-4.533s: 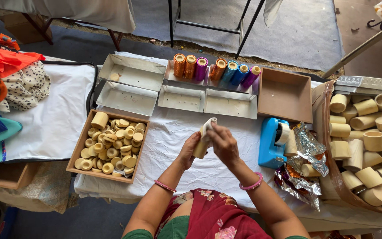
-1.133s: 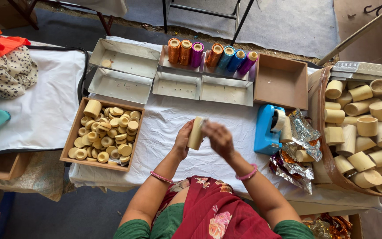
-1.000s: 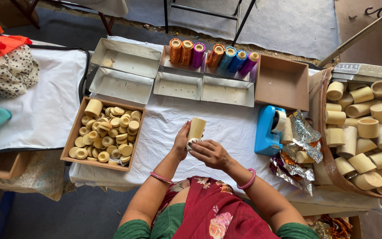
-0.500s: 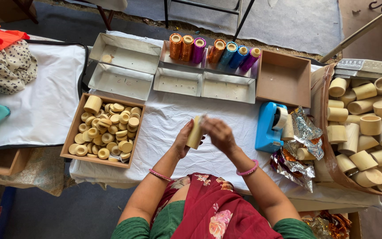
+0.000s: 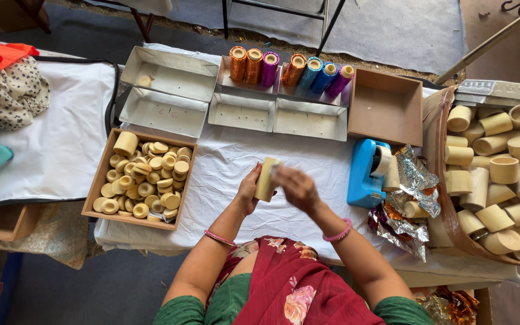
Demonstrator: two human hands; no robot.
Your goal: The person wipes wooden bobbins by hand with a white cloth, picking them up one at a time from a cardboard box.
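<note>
Left hand (image 5: 249, 191) gripped a pale cardboard spool (image 5: 266, 179) upright above the white-clothed counter (image 5: 224, 162), blurred right hand (image 5: 296, 186) just right of it, grip unclear; a slip could probably drop it toward the spool tray (image 5: 100, 186) at left.

Bright, even daylight with soft shadows; the right hand (image 5: 295, 186) looks motion-blurred.

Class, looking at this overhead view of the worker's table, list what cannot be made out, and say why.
- Right hand: motion-blurred, head view; finger positions unclear.
- Cream tube: its right edge hidden behind that hand; left hand holds it.
- Bin of cream tubes: cut off by the right edge.
- Foil wrappers: crumpled, contents hidden.
</note>
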